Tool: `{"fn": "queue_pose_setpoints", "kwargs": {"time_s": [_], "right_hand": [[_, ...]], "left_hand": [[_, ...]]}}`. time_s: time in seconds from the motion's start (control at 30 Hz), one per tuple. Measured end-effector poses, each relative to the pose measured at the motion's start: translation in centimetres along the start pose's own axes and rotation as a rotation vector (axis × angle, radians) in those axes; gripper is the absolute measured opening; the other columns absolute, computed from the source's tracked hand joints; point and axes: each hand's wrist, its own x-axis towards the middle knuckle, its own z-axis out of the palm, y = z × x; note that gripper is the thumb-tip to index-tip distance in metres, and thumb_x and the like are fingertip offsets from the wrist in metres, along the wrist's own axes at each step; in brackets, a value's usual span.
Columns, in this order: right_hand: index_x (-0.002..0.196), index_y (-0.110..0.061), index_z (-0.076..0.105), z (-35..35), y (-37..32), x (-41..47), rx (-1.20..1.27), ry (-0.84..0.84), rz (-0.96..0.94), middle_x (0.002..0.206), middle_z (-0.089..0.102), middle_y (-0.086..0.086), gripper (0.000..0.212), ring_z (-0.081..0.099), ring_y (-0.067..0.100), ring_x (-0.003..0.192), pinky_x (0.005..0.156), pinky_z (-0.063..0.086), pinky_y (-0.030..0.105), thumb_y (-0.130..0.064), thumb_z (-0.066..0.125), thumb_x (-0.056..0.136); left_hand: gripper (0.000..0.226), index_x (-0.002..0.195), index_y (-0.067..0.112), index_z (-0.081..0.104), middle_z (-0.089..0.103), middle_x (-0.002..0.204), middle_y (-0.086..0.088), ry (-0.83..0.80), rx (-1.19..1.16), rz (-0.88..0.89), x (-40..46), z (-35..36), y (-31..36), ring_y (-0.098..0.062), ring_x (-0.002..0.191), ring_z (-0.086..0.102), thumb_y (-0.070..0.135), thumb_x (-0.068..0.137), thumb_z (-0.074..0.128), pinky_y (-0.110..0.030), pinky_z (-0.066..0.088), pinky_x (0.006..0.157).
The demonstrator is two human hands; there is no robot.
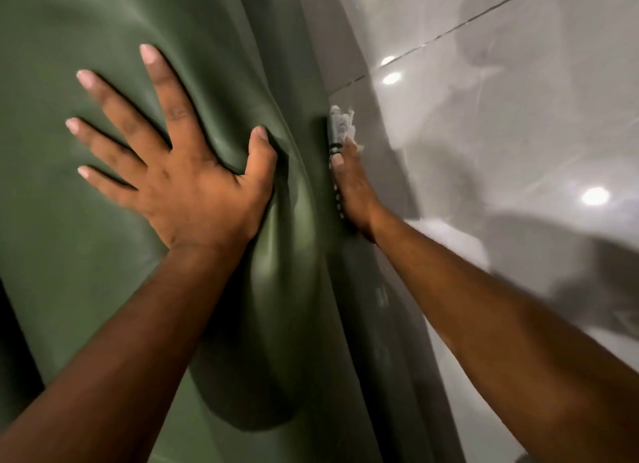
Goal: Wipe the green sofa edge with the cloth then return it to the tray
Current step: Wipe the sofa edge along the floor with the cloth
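1. The green sofa (103, 30) fills the left and centre of the frame, its smooth, leather-like surface bulging into a rounded cushion fold that runs from the centre down toward the lower middle.
2. The left hand (179, 175) lies flat on the sofa at centre left, released and grasping nothing: four fingers are spread wide toward the upper left, and the thumb presses into the crease beside the cushion fold, denting the upholstery.
3. The left forearm comes in from the lower left corner and crosses the sofa surface up to the wrist.
4. The right hand (352, 193) sits right of centre, down along the sofa's outer edge, seen side-on with much of it hidden behind that edge.
5. The cloth (340, 124), pale and crumpled, pokes out just above the right hand's fingertips, pressed against the sofa edge; the hand appears to be grasping it, though most of the fingers are out of sight.
6. A dark band shows on one finger of the right hand, just below the cloth.
7. The right forearm stretches from the lower right corner up to the sofa edge.
8. The glossy grey tiled floor (518, 117) takes up the right side of the frame, with bright spots of reflected light and thin dark grout lines in the upper right.
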Motion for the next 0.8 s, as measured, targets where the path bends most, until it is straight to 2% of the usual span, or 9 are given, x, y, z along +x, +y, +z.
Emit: {"fn": "queue_pose_setpoints", "kwargs": {"time_s": [0.07,0.13,0.23,0.3,0.43,0.6,0.67,0.77,0.8], "right_hand": [[0.154,-0.030,0.011,0.3,1.5,-1.2,0.058,0.027,0.091,0.167,0.009,0.001,0.063,0.007,0.020,0.153,0.125,0.010,0.052,-0.055,0.024,0.098],[0.152,-0.031,0.017,0.9,3.5,-4.0,0.099,0.038,0.176,0.165,0.017,0.004,0.071,0.014,0.023,0.152,0.123,0.015,0.053,-0.061,0.030,0.090],[0.153,-0.028,0.011,1.5,3.8,-10.3,0.059,0.030,0.294,0.167,0.005,0.004,0.073,0.002,0.023,0.153,0.125,0.007,0.051,-0.057,0.027,0.087],[0.146,-0.036,0.003,1.5,3.5,-12.3,0.068,0.023,0.250,0.166,-0.003,0.001,0.063,-0.008,0.022,0.153,0.125,-0.002,0.049,-0.051,0.024,0.089],[0.145,-0.035,0.004,2.4,1.4,-10.2,0.078,0.022,0.101,0.166,-0.006,0.001,0.056,-0.014,0.021,0.152,0.124,-0.009,0.044,-0.045,0.027,0.095],[0.153,-0.016,0.009,1.4,-0.2,-3.5,0.021,0.065,-0.005,0.166,-0.002,0.009,0.052,-0.006,0.024,0.153,0.125,-0.003,0.046,-0.029,0.029,0.106],[0.154,-0.017,0.011,1.1,1.2,-1.8,0.047,0.034,0.038,0.166,0.004,0.009,0.058,0.002,0.024,0.153,0.125,0.003,0.045,-0.038,0.030,0.104],[0.150,-0.024,0.027,1.2,5.4,-2.5,0.120,0.012,0.228,0.152,0.037,0.007,0.082,0.030,0.028,0.142,0.118,0.021,0.049,-0.074,0.038,0.086],[0.149,-0.025,0.029,1.4,6.9,-3.5,0.140,0.032,0.265,0.154,0.037,0.008,0.085,0.031,0.030,0.143,0.119,0.022,0.053,-0.076,0.040,0.082]], "left_hand": [[0.098,0.159,0.024,0.006,0.003,0.165,-0.025,0.003,0.003,0.003,-0.2,-0.3,0.0,-0.053,0.149,0.004,0.075,0.083,0.038,-0.072,0.007,0.115],[0.098,0.159,0.023,0.005,0.003,0.164,-0.025,0.007,0.011,0.007,-0.3,-0.1,0.1,-0.053,0.149,0.004,0.075,0.083,0.037,-0.072,0.008,0.115],[0.097,0.159,0.024,0.006,0.003,0.164,-0.025,-0.001,0.013,0.000,-0.1,-0.3,0.0,-0.053,0.149,0.004,0.075,0.083,0.036,-0.071,0.007,0.115],[0.096,0.159,0.024,0.006,0.003,0.164,-0.025,0.004,0.015,-0.005,-0.2,-0.4,0.1,-0.053,0.149,0.003,0.075,0.083,0.036,-0.071,0.007,0.116],[0.096,0.159,0.024,0.007,0.004,0.165,-0.025,0.037,0.021,0.003,-0.1,0.1,0.1,-0.053,0.149,0.003,0.075,0.084,0.038,-0.070,0.008,0.116],[0.098,0.159,0.026,0.007,0.003,0.165,-0.023,0.037,0.028,0.003,0.1,0.6,-0.2,-0.052,0.149,0.004,0.074,0.082,0.043,-0.071,0.009,0.115],[0.099,0.159,0.026,0.007,0.003,0.165,-0.023,0.035,0.037,-0.005,0.1,0.4,-0.3,-0.053,0.149,0.004,0.073,0.080,0.045,-0.071,0.009,0.115],[0.100,0.159,0.026,0.008,0.004,0.165,-0.023,0.027,0.038,0.010,0.2,0.7,-0.3,-0.053,0.149,0.004,0.075,0.079,0.043,-0.071,0.010,0.115],[0.099,0.159,0.026,0.008,0.005,0.165,-0.023,0.030,0.038,0.011,0.2,0.9,-0.4,-0.053,0.149,0.005,0.075,0.079,0.042,-0.071,0.010,0.115]]}}
